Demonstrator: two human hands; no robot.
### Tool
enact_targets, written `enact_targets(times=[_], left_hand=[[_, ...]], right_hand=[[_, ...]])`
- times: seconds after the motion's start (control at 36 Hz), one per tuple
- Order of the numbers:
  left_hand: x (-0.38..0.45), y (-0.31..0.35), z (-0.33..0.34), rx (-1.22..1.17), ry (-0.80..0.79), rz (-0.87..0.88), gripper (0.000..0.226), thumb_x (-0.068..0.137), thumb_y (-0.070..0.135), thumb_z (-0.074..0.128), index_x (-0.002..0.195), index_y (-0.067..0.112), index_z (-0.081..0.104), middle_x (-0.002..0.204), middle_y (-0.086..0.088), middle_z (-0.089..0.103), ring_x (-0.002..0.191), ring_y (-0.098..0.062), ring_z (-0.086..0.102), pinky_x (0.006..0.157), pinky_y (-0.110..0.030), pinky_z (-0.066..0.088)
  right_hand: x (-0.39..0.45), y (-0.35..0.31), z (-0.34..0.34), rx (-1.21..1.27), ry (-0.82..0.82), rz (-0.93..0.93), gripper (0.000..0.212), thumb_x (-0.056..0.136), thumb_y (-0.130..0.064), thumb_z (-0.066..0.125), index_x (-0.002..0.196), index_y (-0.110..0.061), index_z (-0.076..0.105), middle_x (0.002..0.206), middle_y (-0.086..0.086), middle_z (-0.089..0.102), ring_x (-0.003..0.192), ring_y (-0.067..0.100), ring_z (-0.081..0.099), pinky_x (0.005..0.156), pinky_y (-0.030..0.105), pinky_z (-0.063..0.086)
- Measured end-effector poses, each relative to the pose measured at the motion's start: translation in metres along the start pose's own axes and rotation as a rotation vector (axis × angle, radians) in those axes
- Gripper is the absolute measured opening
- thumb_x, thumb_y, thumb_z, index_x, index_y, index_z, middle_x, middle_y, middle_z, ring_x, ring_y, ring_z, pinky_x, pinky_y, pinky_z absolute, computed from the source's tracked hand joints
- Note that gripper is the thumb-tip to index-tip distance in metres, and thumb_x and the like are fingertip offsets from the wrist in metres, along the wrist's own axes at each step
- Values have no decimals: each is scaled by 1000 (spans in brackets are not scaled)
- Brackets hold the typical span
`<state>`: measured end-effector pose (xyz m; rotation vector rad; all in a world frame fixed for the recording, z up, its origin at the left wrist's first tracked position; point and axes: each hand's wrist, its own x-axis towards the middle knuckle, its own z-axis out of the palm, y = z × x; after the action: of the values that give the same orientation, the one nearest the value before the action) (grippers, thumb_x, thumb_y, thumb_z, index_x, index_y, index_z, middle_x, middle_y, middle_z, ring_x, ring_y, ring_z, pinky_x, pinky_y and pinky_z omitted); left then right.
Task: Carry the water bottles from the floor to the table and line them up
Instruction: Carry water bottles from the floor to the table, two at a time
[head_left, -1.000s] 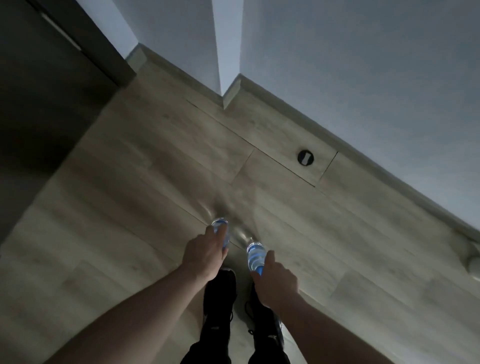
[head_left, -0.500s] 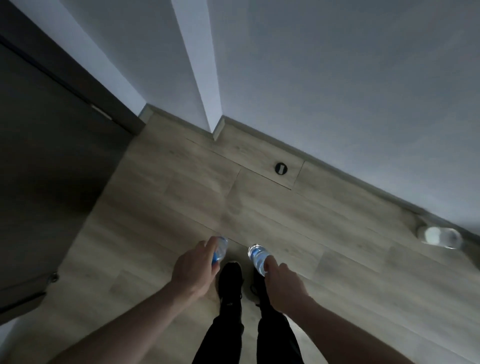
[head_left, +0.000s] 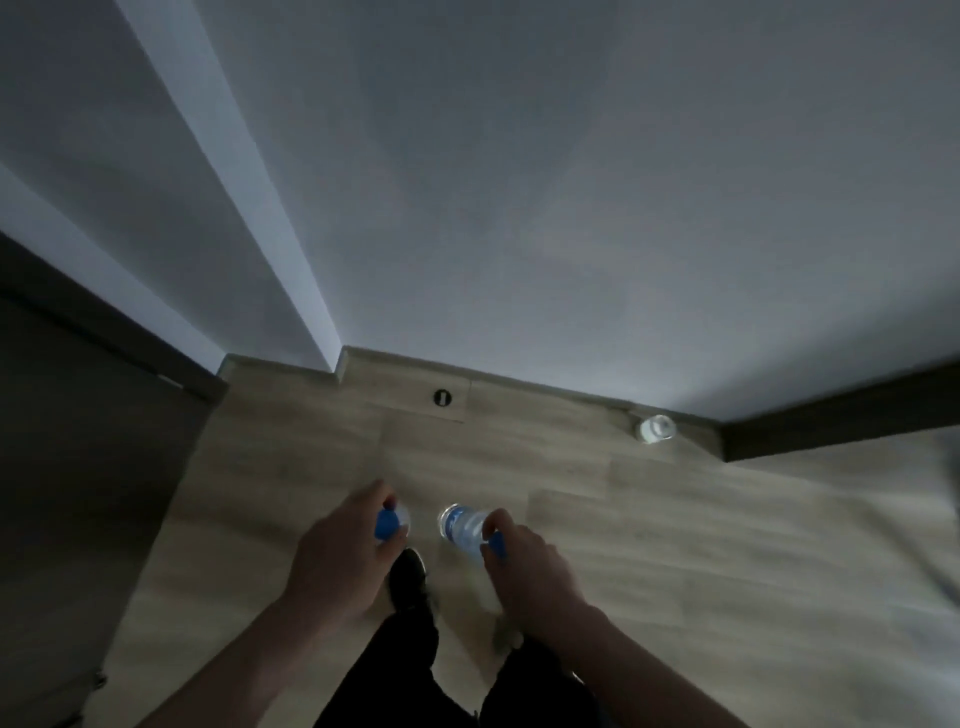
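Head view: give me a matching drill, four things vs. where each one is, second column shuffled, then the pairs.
Things:
1. bottle with the blue cap
2. bottle with the label showing
3. bottle on the floor
4. round floor fitting

Places:
A. by the baseboard, to the right, with no hand on it
B. gripped in the left hand
C. set in the floorboards near the wall corner
D. gripped in the right hand

Pairs: 1-B, 2-D, 3-A, 4-C
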<state>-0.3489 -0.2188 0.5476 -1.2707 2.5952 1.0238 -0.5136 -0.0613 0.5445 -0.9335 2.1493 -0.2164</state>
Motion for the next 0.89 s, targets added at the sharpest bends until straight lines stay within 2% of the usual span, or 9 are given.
enact_targets(times=[0.08,0.22,0.33,0.44,0.58,0.69,0.81,0.89], left_hand=[[-15,33,-6,-14,-22,63,23,87,42,62,90,37,40,80,15,53,66,-9,56,54,-27,35],[-35,99,-6,30,-8,194,21,84,44,60,88,36,41,77,18,51,61,-2,50,50,-18,27],[-51,157,7,103,-4,294,20,83,45,58,88,34,42,76,16,54,61,-4,52,50,-23,32],[-75,216,32,134,12,370,22,88,41,64,87,32,43,72,14,55,58,-4,53,51,-30,43],[-111,289,75,131,9,450,20,90,40,64,88,31,47,75,12,56,59,-4,52,51,-29,45],[-139,346,107,133,2,521,20,89,43,63,88,34,45,67,12,57,54,-3,52,45,-25,35],[-160,403,135,113,-41,596,20,89,45,62,88,36,44,69,12,59,54,-6,56,44,-23,39],[-169,440,152,87,-60,652,20,85,45,64,88,36,46,68,14,59,58,-5,55,49,-30,46]], right_hand=[[-37,15,-17,37,82,-14,12,101,-36,42,112,-31,42,106,3,62,90,32,61,72,37,43],[-92,53,-49,112,215,-45,8,98,-40,44,103,-36,39,92,-3,62,76,23,59,60,34,40],[-134,98,-68,125,305,-12,14,95,-50,41,103,-40,38,92,-5,65,74,17,61,61,36,48],[-183,149,-86,153,378,15,14,95,-46,44,105,-38,39,93,-3,65,76,18,62,68,42,54],[-254,220,-108,150,489,53,13,97,-42,45,107,-36,42,97,-3,64,78,21,61,71,41,52],[-306,270,-126,99,564,85,13,99,-41,45,111,-34,44,98,-5,63,78,18,60,65,32,46],[-354,317,-142,80,628,129,16,99,-42,44,112,-34,46,97,-7,62,77,17,57,63,31,39],[-381,346,-151,73,670,163,14,98,-44,43,110,-36,45,91,-9,59,74,18,57,62,32,38]])
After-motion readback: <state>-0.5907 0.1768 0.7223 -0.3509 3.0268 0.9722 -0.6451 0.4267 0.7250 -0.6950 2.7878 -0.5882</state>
